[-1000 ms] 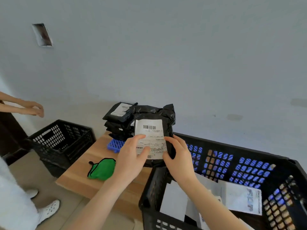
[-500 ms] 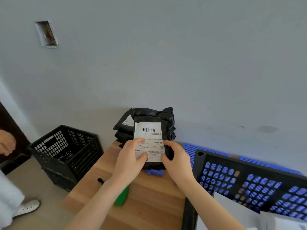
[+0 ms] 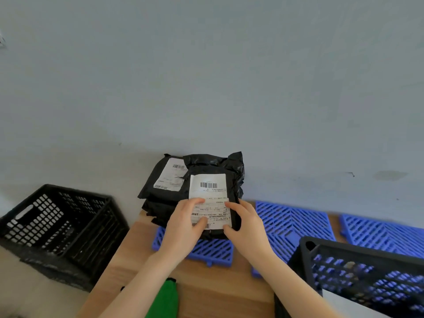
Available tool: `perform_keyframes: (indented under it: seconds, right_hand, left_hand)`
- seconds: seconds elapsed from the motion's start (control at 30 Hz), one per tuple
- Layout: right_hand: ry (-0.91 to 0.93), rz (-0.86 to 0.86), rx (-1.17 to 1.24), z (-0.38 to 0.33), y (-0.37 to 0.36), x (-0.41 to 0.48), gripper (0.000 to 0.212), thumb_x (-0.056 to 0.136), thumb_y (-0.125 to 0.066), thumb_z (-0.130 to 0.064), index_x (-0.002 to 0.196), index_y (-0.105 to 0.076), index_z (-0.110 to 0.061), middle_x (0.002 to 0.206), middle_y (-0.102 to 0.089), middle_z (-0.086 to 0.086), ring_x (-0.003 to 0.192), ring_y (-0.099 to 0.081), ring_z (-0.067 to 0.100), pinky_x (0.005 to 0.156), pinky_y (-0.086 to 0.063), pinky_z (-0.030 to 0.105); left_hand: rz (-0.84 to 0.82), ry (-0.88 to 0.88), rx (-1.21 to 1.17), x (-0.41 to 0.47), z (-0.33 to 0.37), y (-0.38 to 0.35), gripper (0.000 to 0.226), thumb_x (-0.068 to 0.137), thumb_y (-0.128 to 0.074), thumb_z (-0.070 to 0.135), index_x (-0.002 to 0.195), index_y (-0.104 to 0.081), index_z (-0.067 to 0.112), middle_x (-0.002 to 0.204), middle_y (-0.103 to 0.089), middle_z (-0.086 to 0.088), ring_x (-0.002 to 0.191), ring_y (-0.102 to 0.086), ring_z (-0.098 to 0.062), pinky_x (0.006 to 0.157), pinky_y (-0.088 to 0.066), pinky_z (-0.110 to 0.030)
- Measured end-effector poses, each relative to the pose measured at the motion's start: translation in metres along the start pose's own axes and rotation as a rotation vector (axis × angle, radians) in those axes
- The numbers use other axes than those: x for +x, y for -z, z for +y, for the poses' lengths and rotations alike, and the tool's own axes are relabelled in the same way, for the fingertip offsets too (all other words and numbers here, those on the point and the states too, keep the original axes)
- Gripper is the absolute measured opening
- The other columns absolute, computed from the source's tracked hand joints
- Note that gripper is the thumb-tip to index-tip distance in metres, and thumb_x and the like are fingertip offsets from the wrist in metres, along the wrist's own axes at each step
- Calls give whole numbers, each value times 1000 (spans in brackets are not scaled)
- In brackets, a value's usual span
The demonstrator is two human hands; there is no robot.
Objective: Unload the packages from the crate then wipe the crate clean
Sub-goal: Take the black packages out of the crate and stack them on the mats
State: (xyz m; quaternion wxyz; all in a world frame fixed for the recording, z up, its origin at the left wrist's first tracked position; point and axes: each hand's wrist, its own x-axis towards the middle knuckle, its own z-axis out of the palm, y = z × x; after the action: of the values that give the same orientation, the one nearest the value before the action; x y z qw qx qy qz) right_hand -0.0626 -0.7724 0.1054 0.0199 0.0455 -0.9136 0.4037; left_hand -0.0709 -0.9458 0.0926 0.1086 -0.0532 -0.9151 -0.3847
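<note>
— What lies nearest?

— A green cloth (image 3: 164,299) on the wooden table (image 3: 206,288), between the forearms. To the right, the black crate (image 3: 358,269) stands on the same table; something pale shows inside it, too blurred to tell.

— And the hands?

— Past the cloth, both are on one black package (image 3: 214,169). The left hand (image 3: 183,228) grips its near left edge, with thumb and forefinger lying on the white label (image 3: 210,191). The right hand (image 3: 249,228) grips the near right corner, fingertips touching the label's right edge.

— Where is that package?

— Outside the crate, on top of a stack of black packages (image 3: 156,206) at the far end of the table. Whether its weight is fully down I cannot tell. The stack sits on a blue grid mat (image 3: 213,251).

— Further off?

— More blue mats (image 3: 291,223) lie along the table's back edge to the right. A second black crate (image 3: 57,230) stands on the floor to the left. Behind everything is a pale grey wall (image 3: 206,76).
</note>
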Motion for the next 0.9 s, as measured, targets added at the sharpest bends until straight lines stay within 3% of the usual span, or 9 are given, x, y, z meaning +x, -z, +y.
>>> perform_keyframes:
  seconds: [0.17, 0.33, 0.43, 0.53, 0.67, 0.8, 0.9]
  right_hand:
    - [-157, 31, -33, 6, -32, 41, 57, 88, -65, -19, 140, -44, -26, 151, -31, -4, 137, -32, 11, 101, -30, 14]
    - [-289, 48, -15, 12, -61, 79, 59, 88, -64, -15, 141, -43, -23, 150, -32, -5, 134, -34, 9, 78, -24, -11]
    - [-350, 62, -13, 17, -70, 98, 60, 88, -64, -13, 143, -41, -23, 151, -31, -5, 135, -33, 8, 86, -26, -3]
    - [-377, 64, -21, 22, -74, 114, 61, 88, -62, -11, 144, -40, -20, 153, -28, -4, 135, -32, 9, 73, -23, -14]
    - [-387, 54, -7, 27, -76, 132, 61, 89, -60, -12, 146, -37, -20, 155, -24, -3, 124, -30, -1, 68, -24, -13]
    - [-395, 27, 16, 32, -79, 147, 62, 92, -57, -16, 148, -33, -24, 157, -18, -5, 132, -28, 2, 68, -24, -13]
    - [-388, 11, 27, 33, -79, 154, 61, 93, -55, -16, 149, -31, -24, 158, -16, -4, 118, -25, -7, 67, -25, -13]
  left_hand:
    - [-133, -40, -47, 50, -45, -18, 43, 91, -64, 19, 132, -51, 24, 126, -47, 8, 108, -48, 0, 78, -35, 2]
    - [-239, -64, -55, 90, -80, -35, 41, 95, -58, 15, 135, -47, 21, 129, -43, 4, 109, -49, -5, 85, -42, -7]
    - [-277, -96, -52, 107, -88, -48, 42, 96, -54, 10, 138, -46, 17, 132, -40, -1, 115, -51, -13, 95, -47, -22]
    - [-282, -80, -31, 121, -89, -60, 45, 98, -48, 7, 142, -43, 14, 137, -36, -4, 120, -47, -16, 102, -44, -28]
    - [-296, -74, 31, 137, -91, -71, 48, 100, -43, 11, 148, -37, 14, 143, -32, -8, 124, -43, -19, 107, -40, -30]
    - [-306, -73, 67, 151, -96, -76, 49, 102, -40, 14, 151, -33, 16, 148, -26, -10, 128, -39, -20, 109, -38, -31]
    - [-314, -53, 82, 159, -98, -80, 50, 102, -39, 14, 151, -30, 18, 156, -14, -13, 139, -29, -25, 115, -33, -35]
